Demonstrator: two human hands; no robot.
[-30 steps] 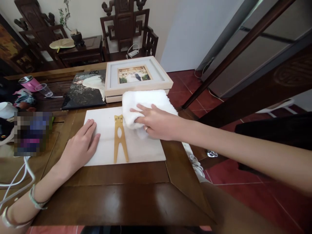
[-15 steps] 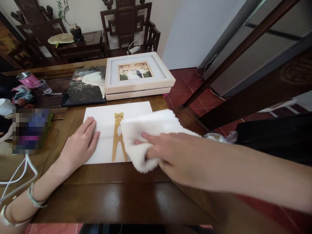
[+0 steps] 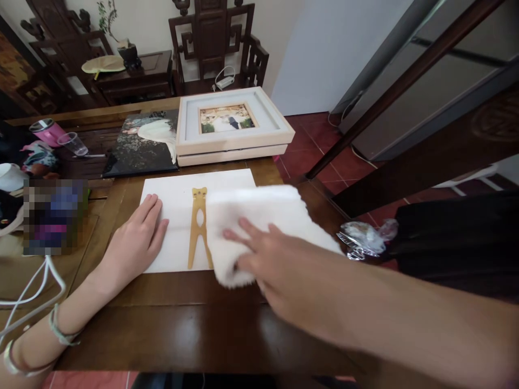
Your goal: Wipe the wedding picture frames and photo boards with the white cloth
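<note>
Right hand: the right hand [image 3: 279, 265] lies nearest the camera, fingers spread and pressed flat on top of a white cloth [image 3: 259, 227]; it pins the cloth down and does not pinch it.
White cloth: a fluffy towel, bunched under the palm, covering the right part of the white board [image 3: 174, 202] and spilling over the near right edge onto the wooden table [image 3: 182, 324].
Left hand: the left hand [image 3: 135, 243] rests palm down, fingers open and together, on the left part of the board, holding nothing, only bracing it.
Gold stand: a flat, fork-shaped gold stand [image 3: 198, 227] lies on the board between the two hands, its right side touching or just under the edge of the cloth.
Risk, stand: a sideways sweep of the cloth could catch the stand and push it off the board or scratch the surface, since it lies loose.
Risk, board: if the left palm lifts, the board could slide on the glossy table.
Beyond the board: a boxed picture frame [image 3: 233, 127] and a dark photo print [image 3: 144, 143] lie just behind.
Far left: a pink cup [image 3: 44, 132] and a clear tumbler [image 3: 73, 145].
Right, off the table: a crumpled plastic wrapper [image 3: 363, 237].
</note>
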